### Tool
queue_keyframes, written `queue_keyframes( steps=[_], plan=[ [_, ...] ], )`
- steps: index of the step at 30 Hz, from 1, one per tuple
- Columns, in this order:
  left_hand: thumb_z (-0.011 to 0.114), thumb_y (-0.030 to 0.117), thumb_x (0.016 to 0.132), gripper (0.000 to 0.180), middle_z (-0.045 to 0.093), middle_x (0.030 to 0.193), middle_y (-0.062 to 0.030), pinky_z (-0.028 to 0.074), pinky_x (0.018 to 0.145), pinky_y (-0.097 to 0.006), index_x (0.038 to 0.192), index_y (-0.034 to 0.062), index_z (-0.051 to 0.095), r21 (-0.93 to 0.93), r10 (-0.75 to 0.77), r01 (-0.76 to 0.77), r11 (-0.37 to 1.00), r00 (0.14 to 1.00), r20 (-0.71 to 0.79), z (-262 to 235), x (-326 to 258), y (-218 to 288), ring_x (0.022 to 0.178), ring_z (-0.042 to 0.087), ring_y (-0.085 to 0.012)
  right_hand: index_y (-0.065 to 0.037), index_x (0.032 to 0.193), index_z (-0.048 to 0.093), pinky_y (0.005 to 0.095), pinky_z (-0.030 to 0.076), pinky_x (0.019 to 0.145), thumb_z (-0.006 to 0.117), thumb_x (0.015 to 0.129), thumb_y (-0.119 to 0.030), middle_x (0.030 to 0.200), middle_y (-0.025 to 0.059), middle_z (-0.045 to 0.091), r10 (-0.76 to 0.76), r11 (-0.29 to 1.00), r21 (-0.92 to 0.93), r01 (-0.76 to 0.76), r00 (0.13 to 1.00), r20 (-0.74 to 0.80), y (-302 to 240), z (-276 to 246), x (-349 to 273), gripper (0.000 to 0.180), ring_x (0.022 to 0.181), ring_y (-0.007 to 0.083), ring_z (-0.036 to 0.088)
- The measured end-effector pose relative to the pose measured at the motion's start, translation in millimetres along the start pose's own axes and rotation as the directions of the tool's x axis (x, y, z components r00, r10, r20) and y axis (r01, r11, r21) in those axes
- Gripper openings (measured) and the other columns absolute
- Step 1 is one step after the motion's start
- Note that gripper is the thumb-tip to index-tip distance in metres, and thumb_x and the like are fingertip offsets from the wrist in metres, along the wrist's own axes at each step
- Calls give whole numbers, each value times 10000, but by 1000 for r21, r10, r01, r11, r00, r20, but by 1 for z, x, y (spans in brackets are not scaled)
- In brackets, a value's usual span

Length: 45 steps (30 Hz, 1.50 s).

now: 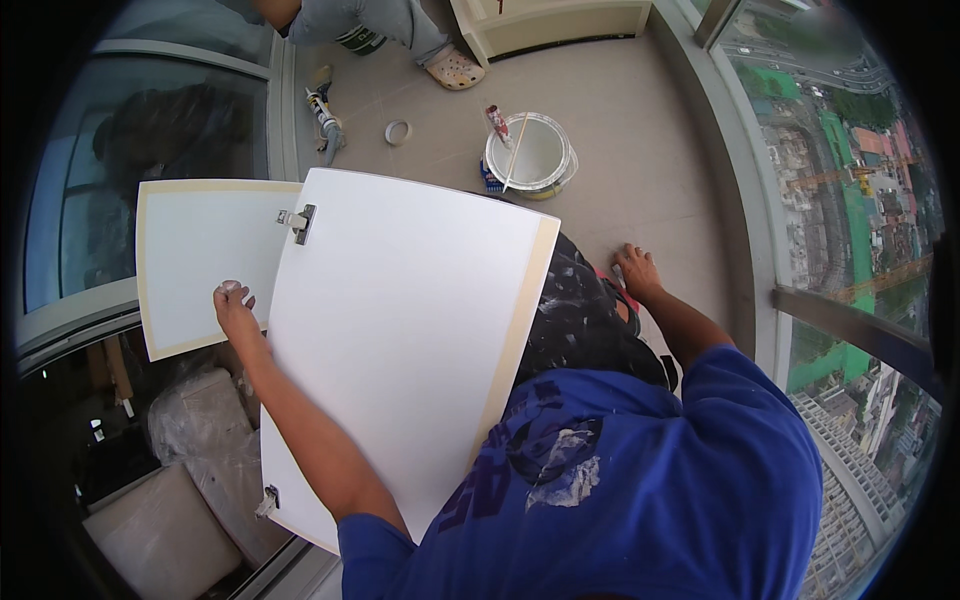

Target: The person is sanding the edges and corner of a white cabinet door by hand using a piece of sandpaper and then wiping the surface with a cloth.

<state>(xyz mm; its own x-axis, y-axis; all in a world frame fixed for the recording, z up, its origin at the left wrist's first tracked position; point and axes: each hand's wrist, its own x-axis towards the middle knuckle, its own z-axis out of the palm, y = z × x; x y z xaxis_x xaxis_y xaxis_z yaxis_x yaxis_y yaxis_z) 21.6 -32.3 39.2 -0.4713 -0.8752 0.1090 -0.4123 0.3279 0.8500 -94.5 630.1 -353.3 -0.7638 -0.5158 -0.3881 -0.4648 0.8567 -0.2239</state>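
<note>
1. Blue T-shirt (690,460) is filling the near foreground, bearing a dark chest print with lettering under a pale smear.
2. Large white panel (400,320) is lying slanted beside the torso, carrying two metal hinges (303,225) on its left edge and a cream strip along its right.
3. Left hand (235,305) is curling its fingers over the smaller white panel (195,235); a whitish patch is showing at the fingertips, and whether they are gripping anything cannot be told.
4. Right hand (637,272) is hanging near the floor (675,205), fingers slightly apart; contact cannot be told.
5. Pail (568,170) is standing ahead, with a red-printed tube (497,122) and a thin stick (516,150) leaning at its rim.
6. Caulking gun (323,115), its cartridge bearing a printed label, is lying near a tape roll (390,136).
</note>
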Motion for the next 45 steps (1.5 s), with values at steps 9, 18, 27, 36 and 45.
queue_keyframes(
  steps=[9, 18, 27, 36, 45],
  plan=[
    [613, -34, 1017, 314, 739, 1052, -168, 577, 813, -341, 1317, 55, 605, 8, 291, -292, 956, 953, 80, 45, -21, 48, 898, 770, -223, -81, 994, 629, 547, 453, 943, 716, 908, -254, 1013, 140, 699, -37, 997, 62, 44, 992, -118, 16, 20, -14, 212, 1040, 374, 676],
    [647, -42, 926, 177, 759, 1042, -143, 583, 898, -380, 1051, 40, 743, 212, 426, -415, 885, 905, -9, 36, -15, 60, 1007, 729, -294, -37, 1258, 549, 352, 572, 671, 669, 866, 49, 953, 126, 736, 195, 86, 990, -109, 977, 90, 27, -68, -9, 419, 788, 193, 715],
    [564, -64, 996, 314, 725, 1330, -91, 527, 1035, -340, 1275, -14, 700, 261, 211, -266, 928, 952, 221, 16, -16, 28, 1229, 651, -199, 11, 1483, 558, 293, 578, 774, 756, 968, -65, 1067, 48, 714, -172, -237, 968, -82, 984, 41, -50, -296, 10, 556, 858, 126, 685],
    [534, 2, 1041, 249, 716, 1112, -98, 513, 1007, -304, 1232, -63, 679, 236, 205, -256, 937, 954, 220, 9, 1, -1, 1056, 680, -173, -4, 1221, 694, 237, 536, 663, 891, 863, -97, 967, 57, 768, -209, -29, 988, -151, 968, 141, -100, -311, 41, 419, 795, 91, 697],
    [525, 24, 1050, 260, 710, 1159, -104, 501, 1028, -312, 1244, -63, 674, 251, 181, -220, 943, 969, 169, 14, -12, 12, 1094, 671, -185, 5, 1271, 655, 265, 561, 728, 929, 795, -65, 1041, 77, 765, -276, 130, 981, -145, 945, 177, -109, -317, 65, 554, 876, 130, 725]
  ],
)
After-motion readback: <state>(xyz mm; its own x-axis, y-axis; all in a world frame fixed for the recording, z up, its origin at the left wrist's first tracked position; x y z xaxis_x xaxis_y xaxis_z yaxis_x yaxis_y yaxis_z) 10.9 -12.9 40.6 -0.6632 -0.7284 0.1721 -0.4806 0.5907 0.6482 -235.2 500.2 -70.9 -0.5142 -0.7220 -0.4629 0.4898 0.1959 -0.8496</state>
